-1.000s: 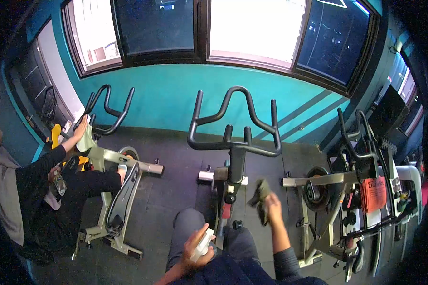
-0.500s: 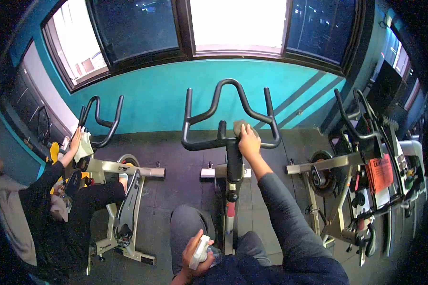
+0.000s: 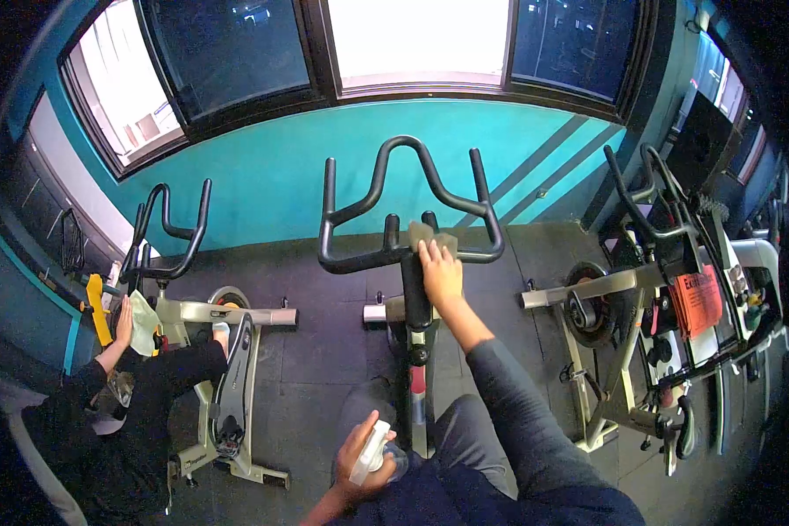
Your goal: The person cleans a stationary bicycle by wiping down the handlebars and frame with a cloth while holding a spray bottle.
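Note:
In front of me stands an exercise bike with a black handlebar (image 3: 359,262) and a black padded stem (image 3: 415,294). My right hand (image 3: 443,279) presses a greyish-brown cloth (image 3: 421,235) onto the middle of the handlebar, where the stem joins it. Its fingers lie bent over the cloth. Low in the view, near my lap, my left hand (image 3: 352,456) is wrapped round a spray bottle (image 3: 373,450) with a white trigger head. The bottle's clear body is partly hidden by the fingers.
On the left, another person's hand (image 3: 124,323) holds a pale cloth (image 3: 143,323) beside a second exercise bike (image 3: 184,311). A third bike (image 3: 622,282) stands to the right, near an orange-red sign (image 3: 698,302). Ahead is a turquoise wall (image 3: 272,175) below windows.
My right hand and the cloth have slid left along the handlebar to its centre. The other person's hand and cloth have moved lower. My view has shifted slightly; my left hand keeps the bottle.

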The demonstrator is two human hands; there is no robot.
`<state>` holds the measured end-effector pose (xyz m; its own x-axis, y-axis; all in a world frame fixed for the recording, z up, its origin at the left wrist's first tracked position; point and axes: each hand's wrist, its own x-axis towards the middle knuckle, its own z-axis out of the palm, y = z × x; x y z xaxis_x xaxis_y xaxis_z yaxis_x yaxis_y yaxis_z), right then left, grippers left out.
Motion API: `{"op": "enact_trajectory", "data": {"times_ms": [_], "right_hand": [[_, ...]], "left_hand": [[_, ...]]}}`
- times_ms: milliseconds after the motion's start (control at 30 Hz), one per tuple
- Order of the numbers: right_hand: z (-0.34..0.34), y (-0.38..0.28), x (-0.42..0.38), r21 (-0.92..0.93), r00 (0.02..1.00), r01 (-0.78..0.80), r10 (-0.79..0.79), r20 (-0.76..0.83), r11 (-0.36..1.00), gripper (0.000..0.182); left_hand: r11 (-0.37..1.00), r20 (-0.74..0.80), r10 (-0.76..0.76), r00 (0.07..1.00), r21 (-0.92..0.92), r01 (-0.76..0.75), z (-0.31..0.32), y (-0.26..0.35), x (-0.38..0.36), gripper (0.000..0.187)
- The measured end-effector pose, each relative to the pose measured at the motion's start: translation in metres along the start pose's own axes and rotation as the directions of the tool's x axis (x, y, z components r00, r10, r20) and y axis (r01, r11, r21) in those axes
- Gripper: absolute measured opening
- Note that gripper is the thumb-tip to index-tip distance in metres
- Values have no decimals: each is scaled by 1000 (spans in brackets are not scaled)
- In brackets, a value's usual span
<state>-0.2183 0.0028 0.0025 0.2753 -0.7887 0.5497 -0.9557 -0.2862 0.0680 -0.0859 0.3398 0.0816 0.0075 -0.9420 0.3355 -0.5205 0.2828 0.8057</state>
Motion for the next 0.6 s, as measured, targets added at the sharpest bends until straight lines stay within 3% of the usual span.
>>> {"op": "enact_trajectory", "data": {"times_ms": [67,133,200,333,433,533,600], "right_hand": [[-26,-10,-28,131,964,-9,-26,264,991,52],[-40,-13,-63,213,983,30,-67,170,977,52],[-56,-13,-92,371,973,-39,-48,224,928,48],[-88,-14,-142,437,967,-23,-90,236,899,42],[-85,-16,-174,491,918,-34,-167,360,871,28],[-85,-12,-179,512,893,-118,-135,430,851,20],[-84,-5,-170,637,907,-368,108,408,677,19]], "left_hand": [[998,13,9,1000,-60,-9,4,-2,1,68],[997,32,41,999,-61,-39,5,0,3,68],[996,32,78,996,-53,-76,7,3,7,69],[993,17,99,995,-67,-98,8,8,8,69],[993,37,84,996,-91,-80,10,14,7,68],[990,72,80,994,-124,-70,13,21,9,68],[989,98,82,992,-129,-69,14,24,9,68]]}}
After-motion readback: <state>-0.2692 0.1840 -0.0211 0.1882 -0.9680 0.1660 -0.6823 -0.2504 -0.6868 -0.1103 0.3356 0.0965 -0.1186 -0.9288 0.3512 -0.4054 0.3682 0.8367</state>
